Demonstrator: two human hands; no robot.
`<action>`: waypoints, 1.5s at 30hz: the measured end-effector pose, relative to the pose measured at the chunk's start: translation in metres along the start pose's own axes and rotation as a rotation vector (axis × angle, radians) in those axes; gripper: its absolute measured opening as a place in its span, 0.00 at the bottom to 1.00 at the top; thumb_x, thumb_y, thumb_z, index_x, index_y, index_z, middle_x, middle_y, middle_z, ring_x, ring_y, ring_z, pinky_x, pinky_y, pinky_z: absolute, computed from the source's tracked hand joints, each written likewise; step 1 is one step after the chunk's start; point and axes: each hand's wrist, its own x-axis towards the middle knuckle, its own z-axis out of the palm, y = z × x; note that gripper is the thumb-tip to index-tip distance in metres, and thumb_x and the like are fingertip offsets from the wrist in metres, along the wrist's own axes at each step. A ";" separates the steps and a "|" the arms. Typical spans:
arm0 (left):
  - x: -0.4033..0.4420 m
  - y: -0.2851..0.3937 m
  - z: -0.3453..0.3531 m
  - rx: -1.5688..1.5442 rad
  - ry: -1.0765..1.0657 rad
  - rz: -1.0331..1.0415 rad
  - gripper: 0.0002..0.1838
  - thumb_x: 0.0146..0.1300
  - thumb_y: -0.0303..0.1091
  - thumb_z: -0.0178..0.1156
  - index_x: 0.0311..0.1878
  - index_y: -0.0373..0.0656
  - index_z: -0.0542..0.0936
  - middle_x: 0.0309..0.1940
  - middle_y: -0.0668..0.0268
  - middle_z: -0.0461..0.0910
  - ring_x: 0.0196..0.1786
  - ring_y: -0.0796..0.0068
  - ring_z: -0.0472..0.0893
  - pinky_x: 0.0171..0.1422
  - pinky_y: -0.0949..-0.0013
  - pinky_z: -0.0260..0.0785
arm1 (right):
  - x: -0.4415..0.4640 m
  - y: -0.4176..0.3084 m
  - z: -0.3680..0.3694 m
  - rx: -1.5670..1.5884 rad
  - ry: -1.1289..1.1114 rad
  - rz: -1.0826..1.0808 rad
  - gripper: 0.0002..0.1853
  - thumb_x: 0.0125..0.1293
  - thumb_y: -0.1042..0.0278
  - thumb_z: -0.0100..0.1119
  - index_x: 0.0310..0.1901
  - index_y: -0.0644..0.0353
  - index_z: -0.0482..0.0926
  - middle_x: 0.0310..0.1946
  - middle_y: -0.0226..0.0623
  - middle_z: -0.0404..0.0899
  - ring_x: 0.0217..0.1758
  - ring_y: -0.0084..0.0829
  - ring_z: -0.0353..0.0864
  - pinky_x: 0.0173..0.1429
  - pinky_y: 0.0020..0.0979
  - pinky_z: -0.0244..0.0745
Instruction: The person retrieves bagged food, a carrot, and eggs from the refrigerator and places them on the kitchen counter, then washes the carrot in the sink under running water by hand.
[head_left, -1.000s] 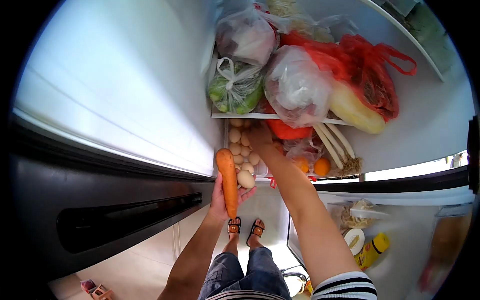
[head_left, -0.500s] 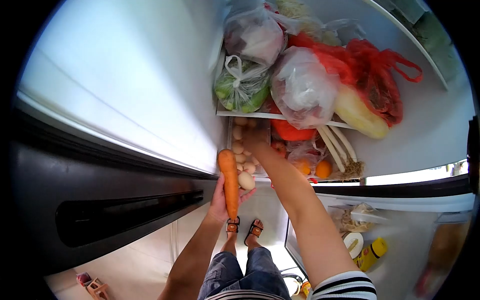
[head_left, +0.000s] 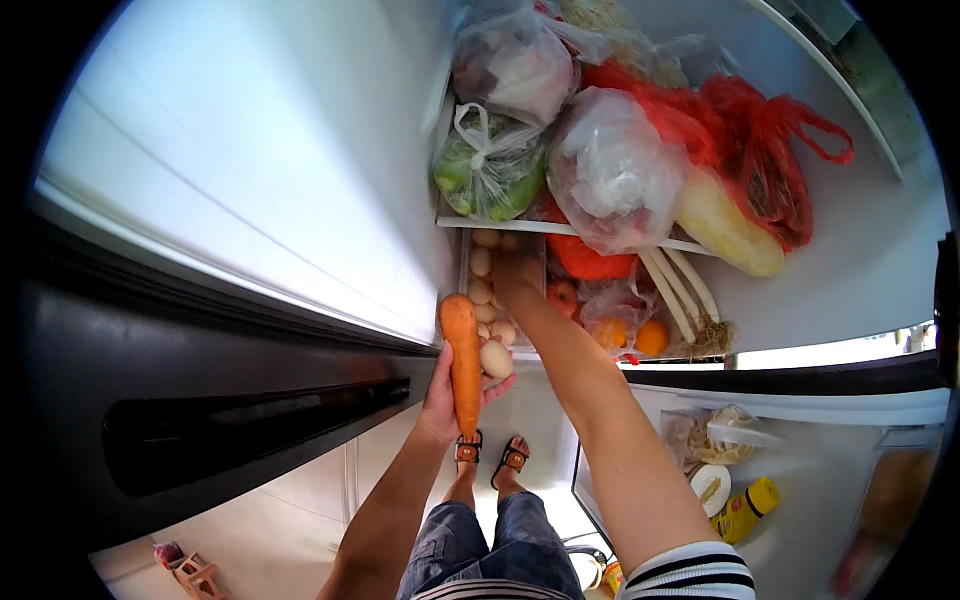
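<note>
A white-walled refrigerator (head_left: 850, 265) is standing open across the far side. On its flat white shelf (head_left: 465, 222), a translucent red plastic bag (head_left: 765, 150), a cloudy white plastic bag (head_left: 620, 175) and a clear plastic bag of green vegetables (head_left: 490, 172) are sitting close together. On the near side of the shelf edge, a clear plastic bin (head_left: 527, 350) is holding pale brown oval eggs (head_left: 480, 262); the right hand (head_left: 517, 275) is lying over them, and I cannot tell whether its fingers are pinching anything. Nearer, the left hand (head_left: 437, 402) is gripping a long, tapering orange carrot (head_left: 462, 360), its thick end pointing far. Just right of the carrot, a smooth, pale single egg (head_left: 495, 359) is resting on that hand's slightly spread, curling fingers.
</note>
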 end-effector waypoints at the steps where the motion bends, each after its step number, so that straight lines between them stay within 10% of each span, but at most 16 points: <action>1: 0.000 -0.001 0.000 -0.005 0.007 -0.001 0.32 0.70 0.61 0.43 0.65 0.45 0.65 0.65 0.60 0.67 0.69 0.57 0.66 0.72 0.44 0.58 | 0.003 0.003 0.006 0.002 0.025 -0.015 0.24 0.60 0.62 0.58 0.59 0.52 0.72 0.55 0.37 0.79 0.57 0.37 0.79 0.53 0.42 0.77; 21: 0.000 -0.002 0.000 -0.026 0.007 0.001 0.30 0.70 0.61 0.44 0.62 0.45 0.67 0.64 0.60 0.69 0.67 0.58 0.68 0.71 0.45 0.61 | 0.010 -0.001 0.018 0.146 -0.011 0.100 0.29 0.59 0.52 0.61 0.61 0.49 0.67 0.56 0.44 0.76 0.58 0.42 0.78 0.51 0.42 0.78; 45: -0.009 0.001 -0.004 0.000 -0.004 -0.025 0.31 0.70 0.61 0.45 0.63 0.46 0.66 0.65 0.60 0.67 0.68 0.58 0.67 0.72 0.44 0.59 | -0.035 -0.002 -0.015 0.146 0.109 -0.012 0.26 0.59 0.70 0.55 0.61 0.55 0.64 0.51 0.46 0.78 0.54 0.41 0.80 0.52 0.41 0.78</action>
